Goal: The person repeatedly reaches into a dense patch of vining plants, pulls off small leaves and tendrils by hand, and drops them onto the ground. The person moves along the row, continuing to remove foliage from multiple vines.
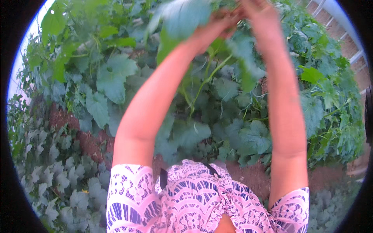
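Note:
Both of my arms reach up to the top edge of the view, where the hands meet among climbing vines. My left hand [223, 24] is blurred, beside a large green leaf [186, 21] that partly covers its wrist. Close against it, my right hand [259, 10] is blurred too and partly cut off by the top edge. What the fingers hold, if anything, cannot be made out. Below the hands a pale green vine stem [214, 71] with thin tendrils runs down between the forearms.
Dense broad-leaved foliage [253, 137] surrounds the arms. Reddish-brown soil [94, 144] shows between the plants at the left and below. Low leafy plants [78, 201] grow at the lower left. White bars [357, 56] stand at the upper right.

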A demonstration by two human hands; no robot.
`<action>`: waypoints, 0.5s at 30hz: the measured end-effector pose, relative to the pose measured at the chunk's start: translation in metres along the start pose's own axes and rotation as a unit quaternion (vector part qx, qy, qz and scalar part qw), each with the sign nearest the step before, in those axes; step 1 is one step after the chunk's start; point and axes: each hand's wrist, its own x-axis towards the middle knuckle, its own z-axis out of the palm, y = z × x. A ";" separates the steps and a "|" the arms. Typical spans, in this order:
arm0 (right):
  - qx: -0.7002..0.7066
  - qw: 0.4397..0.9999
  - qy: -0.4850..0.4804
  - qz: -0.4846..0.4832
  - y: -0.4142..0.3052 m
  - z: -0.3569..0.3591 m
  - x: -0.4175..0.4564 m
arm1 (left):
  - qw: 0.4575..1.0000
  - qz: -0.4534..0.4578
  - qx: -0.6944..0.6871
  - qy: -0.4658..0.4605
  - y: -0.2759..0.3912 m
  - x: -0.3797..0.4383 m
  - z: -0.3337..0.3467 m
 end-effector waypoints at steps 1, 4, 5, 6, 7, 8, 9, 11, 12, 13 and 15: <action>-0.012 0.999 0.029 -0.034 -0.004 -0.022 0.012 | 0.997 0.067 0.035 -0.001 0.023 0.011 0.020; -0.025 0.993 0.072 -0.090 -0.005 -0.065 0.030 | 0.973 0.217 0.069 0.023 0.064 0.019 0.063; -0.044 0.991 0.081 -0.098 -0.007 -0.074 0.033 | 0.966 0.243 0.084 0.039 0.063 0.018 0.068; -0.073 0.990 0.084 -0.083 0.002 -0.073 0.030 | 0.960 0.254 0.099 0.057 0.054 0.017 0.070; -0.103 0.989 0.083 -0.064 0.011 -0.071 0.023 | 0.956 0.261 0.114 0.076 0.041 0.014 0.070; -0.132 0.987 0.081 -0.043 0.021 -0.065 0.013 | 0.952 0.263 0.127 0.094 0.026 0.011 0.070; -0.167 0.982 0.085 -0.018 0.029 -0.062 -0.001 | 0.949 0.263 0.136 0.108 0.010 0.006 0.074; -0.214 0.973 0.082 0.041 0.056 -0.045 -0.032 | 0.943 0.252 0.169 0.139 -0.027 -0.009 0.076; -0.234 0.966 0.088 0.067 0.071 -0.040 -0.050 | 0.943 0.241 0.176 0.148 -0.047 -0.017 0.079; -0.247 0.959 0.095 0.101 0.084 -0.034 -0.070 | 0.944 0.228 0.182 0.155 -0.066 -0.027 0.084; -0.131 0.976 0.101 0.142 0.117 -0.016 -0.110 | 0.945 0.185 0.203 0.176 -0.102 -0.058 0.087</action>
